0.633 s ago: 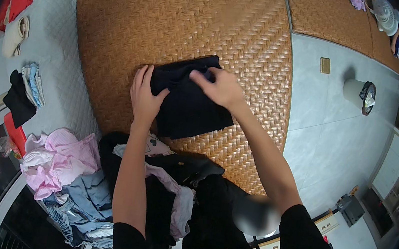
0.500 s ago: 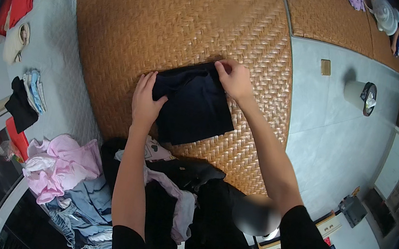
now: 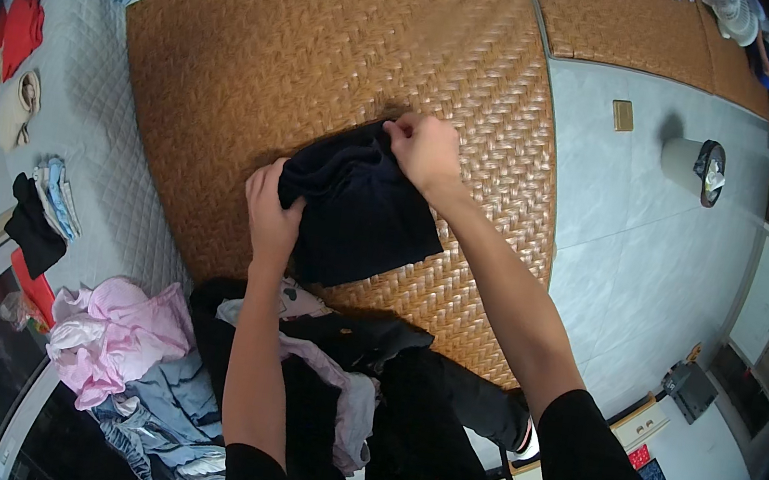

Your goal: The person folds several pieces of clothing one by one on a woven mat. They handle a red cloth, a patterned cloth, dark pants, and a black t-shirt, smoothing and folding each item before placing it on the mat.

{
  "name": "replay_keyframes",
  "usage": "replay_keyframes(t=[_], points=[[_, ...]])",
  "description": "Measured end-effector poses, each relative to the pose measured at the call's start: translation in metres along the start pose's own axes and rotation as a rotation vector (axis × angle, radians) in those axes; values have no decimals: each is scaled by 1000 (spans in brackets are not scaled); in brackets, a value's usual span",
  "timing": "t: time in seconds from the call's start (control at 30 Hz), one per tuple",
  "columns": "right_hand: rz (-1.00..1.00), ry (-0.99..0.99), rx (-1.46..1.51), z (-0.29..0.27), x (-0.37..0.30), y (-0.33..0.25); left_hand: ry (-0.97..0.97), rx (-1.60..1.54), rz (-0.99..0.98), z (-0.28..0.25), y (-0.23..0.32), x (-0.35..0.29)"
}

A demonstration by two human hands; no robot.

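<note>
A dark navy garment point(image 3: 364, 213), folded to a rough square, lies on a woven mat point(image 3: 334, 30). Its far part is bunched in soft wrinkles between my hands. My left hand point(image 3: 271, 215) is closed on the far left corner, the thumb over the cloth and the fingers along its outer edge. At the far right corner my right hand point(image 3: 423, 153) pinches the edge between thumb and curled fingers. Whether the garment is shorts or a top cannot be made out.
Near my lap lie a pink garment point(image 3: 125, 332), blue jeans point(image 3: 168, 406) and other dark clothes. On the quilted grey cover point(image 3: 101, 106) at left sit folded red clothes point(image 3: 24, 27), a beige roll point(image 3: 18, 109) and a black piece point(image 3: 34, 228). A bin point(image 3: 691, 164) stands on the floor at right.
My hands have drawn slightly closer together, and the cloth's far edge has lifted and bunched more between them. The whole view has shifted a little.
</note>
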State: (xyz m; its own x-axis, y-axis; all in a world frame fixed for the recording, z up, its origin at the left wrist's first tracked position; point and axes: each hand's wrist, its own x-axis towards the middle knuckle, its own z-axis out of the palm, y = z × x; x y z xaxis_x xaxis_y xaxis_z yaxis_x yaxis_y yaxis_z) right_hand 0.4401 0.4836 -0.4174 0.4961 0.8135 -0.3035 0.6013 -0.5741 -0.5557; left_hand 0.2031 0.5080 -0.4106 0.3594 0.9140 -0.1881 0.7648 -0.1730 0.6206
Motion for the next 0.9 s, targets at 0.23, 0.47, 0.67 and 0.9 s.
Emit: replay_keyframes(t=[0.23,0.47,0.67,0.9], points=[[81,82,137,1,-1,19,-65,19,-79,-3,4,5],[40,28,38,5,-9,11,-95,31,-140,-4,7,9],[49,-54,187,2,-11,21,-99,13,-142,-3,3,11],[-315,76,108,-1,-17,12,-182,102,-217,-15,13,23]])
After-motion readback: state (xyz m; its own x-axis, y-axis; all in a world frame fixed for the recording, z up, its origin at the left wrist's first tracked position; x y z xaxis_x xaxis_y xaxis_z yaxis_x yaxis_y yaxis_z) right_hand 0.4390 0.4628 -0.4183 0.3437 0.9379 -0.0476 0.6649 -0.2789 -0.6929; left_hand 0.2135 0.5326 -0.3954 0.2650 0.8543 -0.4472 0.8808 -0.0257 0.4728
